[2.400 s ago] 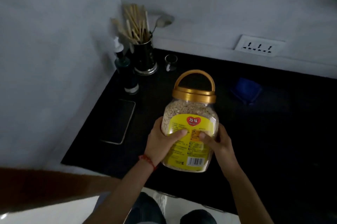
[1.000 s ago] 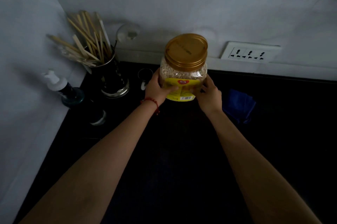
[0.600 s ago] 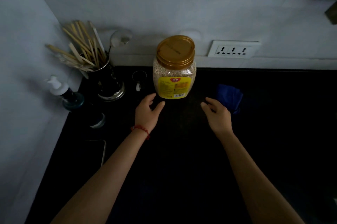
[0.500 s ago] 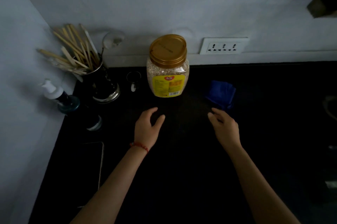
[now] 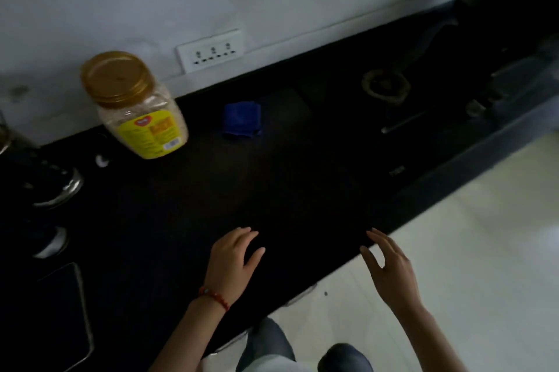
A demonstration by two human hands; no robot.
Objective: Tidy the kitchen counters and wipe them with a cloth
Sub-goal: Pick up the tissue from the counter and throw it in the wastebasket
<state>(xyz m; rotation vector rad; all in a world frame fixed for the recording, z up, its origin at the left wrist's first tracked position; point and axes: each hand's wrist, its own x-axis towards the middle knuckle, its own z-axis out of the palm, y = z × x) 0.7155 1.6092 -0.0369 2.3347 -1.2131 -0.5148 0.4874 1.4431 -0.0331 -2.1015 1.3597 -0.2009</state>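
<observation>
A clear jar with a gold lid and yellow label stands on the black counter against the back wall. A folded blue cloth lies to its right, apart from it. My left hand hovers low over the counter near its front edge, fingers apart, holding nothing. My right hand is at the counter's front edge, partly over the floor, also open and empty. Both hands are well in front of the jar and the cloth.
A phone lies flat at the left front. The metal base of a utensil holder and a dark bottle's base stand at left. A gas stove and a dark pot are at the far right. A wall socket sits behind.
Both hands let go of the jar after setting it by the back wall, then drew back to the counter's front edge. The view has swung to the right, showing the stove.
</observation>
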